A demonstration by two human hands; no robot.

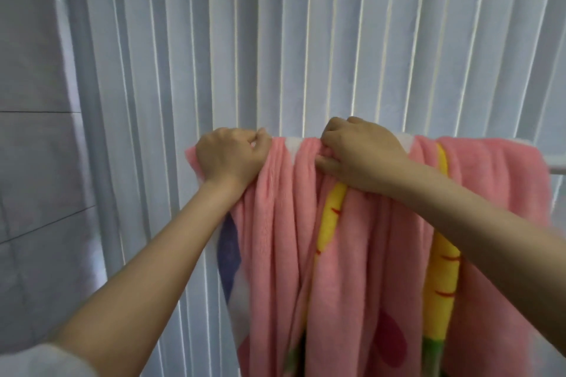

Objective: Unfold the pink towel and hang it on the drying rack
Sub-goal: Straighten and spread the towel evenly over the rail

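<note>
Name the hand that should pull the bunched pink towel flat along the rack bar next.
Left, probably. The left hand grips the pink towel at its outer end, where folds bunch up on the rack bar. The right hand pinches the folds mid-bar and can anchor them.

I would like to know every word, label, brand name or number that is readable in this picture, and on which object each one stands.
None: no readable text appears anywhere in the head view.
The pink towel bears only pictures: yellow, purple, dark red and green shapes, no letters.
The rack bar, vertical blinds and tiled wall carry no writing.
No tag shows where the left hand and right hand grip the towel.
</note>
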